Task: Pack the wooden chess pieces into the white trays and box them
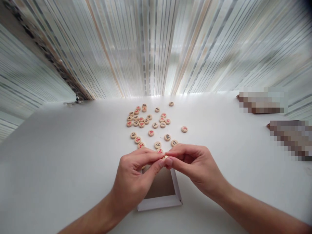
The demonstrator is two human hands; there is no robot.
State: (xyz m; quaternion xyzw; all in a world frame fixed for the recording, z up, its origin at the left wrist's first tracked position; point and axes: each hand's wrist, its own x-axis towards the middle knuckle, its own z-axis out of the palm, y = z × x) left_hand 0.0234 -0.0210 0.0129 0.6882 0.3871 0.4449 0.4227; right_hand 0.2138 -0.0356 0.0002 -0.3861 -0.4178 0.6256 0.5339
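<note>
My left hand (138, 172) and my right hand (197, 164) meet over a shallow white box (159, 204) with a brown inside. Between the thumbs and fingertips of both hands is a small pale Chinese chess piece (166, 157), mostly covered by the fingers. Just beyond the fingertips lies a red-marked piece (160, 151), with a black-marked piece (157, 145) behind it. Several more round wooden pieces with red or black characters, such as one red piece (151, 133), are scattered farther up the table. My left hand hides the box's left side.
The white table (73, 156) runs back to a striped curtain (156, 48). Off to the right stand two brown-edged objects, one farther back (263, 100) and one nearer (292, 139), both blurred by pixelation. A lone red piece (184, 129) lies right of the group.
</note>
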